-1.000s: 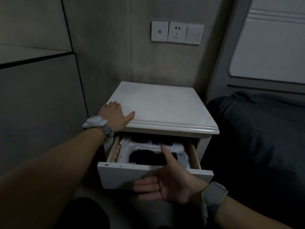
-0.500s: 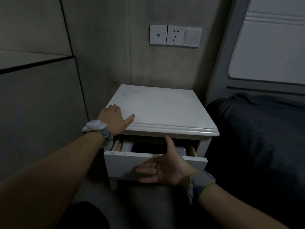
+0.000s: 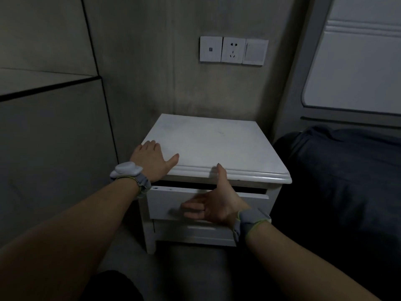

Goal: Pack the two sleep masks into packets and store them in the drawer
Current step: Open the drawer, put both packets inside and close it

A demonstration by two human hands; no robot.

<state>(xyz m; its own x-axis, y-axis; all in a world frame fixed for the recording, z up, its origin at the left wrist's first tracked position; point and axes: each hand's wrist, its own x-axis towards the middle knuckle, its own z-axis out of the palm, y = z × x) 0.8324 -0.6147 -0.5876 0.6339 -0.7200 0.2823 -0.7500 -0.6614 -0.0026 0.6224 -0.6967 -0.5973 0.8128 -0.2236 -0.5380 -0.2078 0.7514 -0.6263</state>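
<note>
The white nightstand (image 3: 217,144) stands against the wall. Its top drawer (image 3: 165,203) is pushed almost fully in, with only a thin dark gap under the top. My right hand (image 3: 214,203) lies flat against the drawer front, fingers spread, thumb pointing up past the top's edge. My left hand (image 3: 152,159) rests palm down on the front left corner of the nightstand top, holding nothing. The sleep masks and packets are hidden inside the drawer.
A lower drawer (image 3: 195,233) sits shut beneath. A bed with dark bedding (image 3: 347,181) is close on the right. A grey wall with sockets (image 3: 233,51) is behind, and a grey panel (image 3: 50,137) stands on the left.
My right hand has pushed the drawer from wide open to nearly shut. The packets that showed inside are now out of sight. My left hand has stayed on the top.
</note>
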